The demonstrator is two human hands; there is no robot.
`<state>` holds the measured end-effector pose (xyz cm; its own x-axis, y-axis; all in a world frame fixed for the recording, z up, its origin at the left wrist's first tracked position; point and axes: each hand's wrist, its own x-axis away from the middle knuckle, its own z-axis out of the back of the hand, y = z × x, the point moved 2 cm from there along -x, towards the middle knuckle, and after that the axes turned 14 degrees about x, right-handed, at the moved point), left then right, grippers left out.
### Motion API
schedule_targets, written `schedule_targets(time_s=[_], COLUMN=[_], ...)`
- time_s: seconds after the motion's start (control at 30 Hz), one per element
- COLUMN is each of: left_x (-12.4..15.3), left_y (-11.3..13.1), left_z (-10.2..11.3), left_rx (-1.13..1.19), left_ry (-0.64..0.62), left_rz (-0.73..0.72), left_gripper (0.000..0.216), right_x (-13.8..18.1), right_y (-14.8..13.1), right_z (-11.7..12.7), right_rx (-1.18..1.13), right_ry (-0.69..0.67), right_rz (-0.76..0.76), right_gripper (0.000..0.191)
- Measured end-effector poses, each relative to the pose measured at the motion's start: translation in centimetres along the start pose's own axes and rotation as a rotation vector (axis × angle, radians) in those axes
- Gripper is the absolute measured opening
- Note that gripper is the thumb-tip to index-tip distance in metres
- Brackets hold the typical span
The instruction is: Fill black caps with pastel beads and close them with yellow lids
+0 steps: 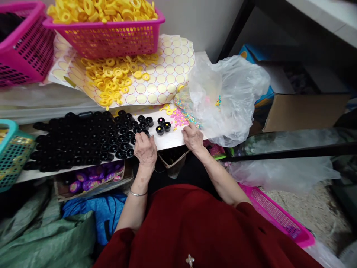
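Note:
My left hand (145,148) rests at the near edge of the white board (173,139), fingers curled over small black caps (124,143) at the edge of a large mass of black caps (78,139). My right hand (193,137) lies knuckles up beside a pile of tiny pink and pastel beads (181,118), fingertips bent down onto them. Three black caps (163,125) stand between my hands, one with a yellow centre (159,130).
Yellow rings (114,78) lie on a sheet of round stickers (167,78). A pink basket (111,37) full of yellow rings stands behind; another pink basket (22,48) is at the left. A clear plastic bag (231,96) lies right, a teal basket (11,156) far left.

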<state>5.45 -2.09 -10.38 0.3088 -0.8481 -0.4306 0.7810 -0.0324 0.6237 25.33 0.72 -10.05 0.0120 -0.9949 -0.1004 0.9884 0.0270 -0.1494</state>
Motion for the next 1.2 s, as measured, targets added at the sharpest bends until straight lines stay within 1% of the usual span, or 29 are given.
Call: schedule_targets(time_s=[0.13, 0.23, 0.3, 0.4, 0.47, 0.53, 0.6, 0.7, 0.77, 0.83, 0.9, 1.0, 1.13, 1.2], left_x=[-0.4, -0.3, -0.1, 0.5, 0.9, 1.0, 0.9, 0.5, 0.2, -0.1, -0.4, -0.8, -0.8, -0.6], left_y=[0.2, 0.1, 0.2, 0.8, 1.4, 2.1, 2.7, 3.4, 4.0, 4.5, 5.1, 5.3, 4.5, 4.0], left_z=[-0.4, -0.4, -0.3, -0.1, 0.0, 0.1, 0.1, 0.3, 0.3, 0.1, -0.3, -1.1, -2.0, -2.3], left_rx=[0.012, 0.030, 0.073, 0.176, 0.215, 0.221, 0.198, 0.147, 0.112, 0.078, 0.064, 0.116, 0.246, 0.319], left_ry=[-0.021, -0.015, -0.011, -0.054, -0.125, -0.204, -0.272, -0.360, -0.422, -0.470, -0.490, -0.490, -0.445, -0.414], left_rz=[0.029, 0.014, -0.050, -0.180, -0.252, -0.305, -0.329, -0.318, -0.309, -0.318, -0.337, -0.347, -0.318, -0.308], left_gripper=[0.019, 0.015, 0.014, 0.011, 0.009, 0.008, 0.009, 0.011, 0.011, 0.010, 0.008, 0.007, 0.009, 0.014], right_x=[0.3, 0.6, 0.5, -0.3, -0.9, -1.3, -1.3, -0.7, 0.0, 0.6, 1.0, 1.1, 0.8, 0.6], right_y=[-0.4, -0.4, -0.2, 0.2, 0.6, 1.1, 1.5, 1.9, 1.8, 1.6, 1.3, 0.9, 0.9, 0.8], right_z=[0.5, 1.1, 1.5, 1.7, 1.6, 1.4, 1.2, 0.8, 0.6, 0.4, 0.2, 0.4, 0.9, 0.9], right_rx=[0.091, 0.084, 0.069, 0.006, -0.051, -0.094, -0.133, -0.194, -0.185, -0.129, -0.072, -0.030, 0.003, 0.024], right_ry=[-0.039, -0.130, -0.199, -0.260, -0.255, -0.235, -0.213, -0.156, -0.113, -0.079, -0.060, -0.070, -0.128, -0.146], right_rz=[0.088, 0.137, 0.108, -0.020, -0.089, -0.108, -0.080, 0.004, 0.060, 0.082, 0.082, 0.094, 0.138, 0.153], right_gripper=[0.023, 0.020, 0.018, 0.016, 0.014, 0.012, 0.013, 0.017, 0.018, 0.021, 0.024, 0.023, 0.024, 0.025])
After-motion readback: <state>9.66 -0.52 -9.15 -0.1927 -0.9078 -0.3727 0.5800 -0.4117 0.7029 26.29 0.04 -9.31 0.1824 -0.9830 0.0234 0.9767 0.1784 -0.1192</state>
